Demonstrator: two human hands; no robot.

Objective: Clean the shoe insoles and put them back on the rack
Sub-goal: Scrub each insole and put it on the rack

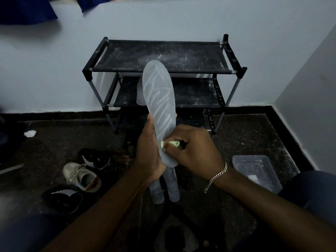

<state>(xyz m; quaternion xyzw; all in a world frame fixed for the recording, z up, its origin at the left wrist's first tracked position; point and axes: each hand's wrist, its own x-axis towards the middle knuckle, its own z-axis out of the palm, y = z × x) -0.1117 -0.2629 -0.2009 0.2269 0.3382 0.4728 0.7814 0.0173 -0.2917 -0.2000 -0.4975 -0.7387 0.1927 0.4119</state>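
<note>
Scrubbing a thin grey insole in front of the shoe rack

The left hand (pixel 148 153) clamps the insole (pixel 160 106) near its heel, toe pointing to 12 o'clock over the rack (pixel 160 57); the right hand (pixel 196 151) pinches a pale green scrubber (pixel 171 143) against it. The insole looks light and bendy, so it is best supported low.

Both forearms rise from the lower frame and meet at centre. The left hand (pixel 150 153) is clenched, thumb pointing up. The right hand (pixel 197 151), bracelet on its wrist, is curled into a fist, fingertips pinched together.
</note>
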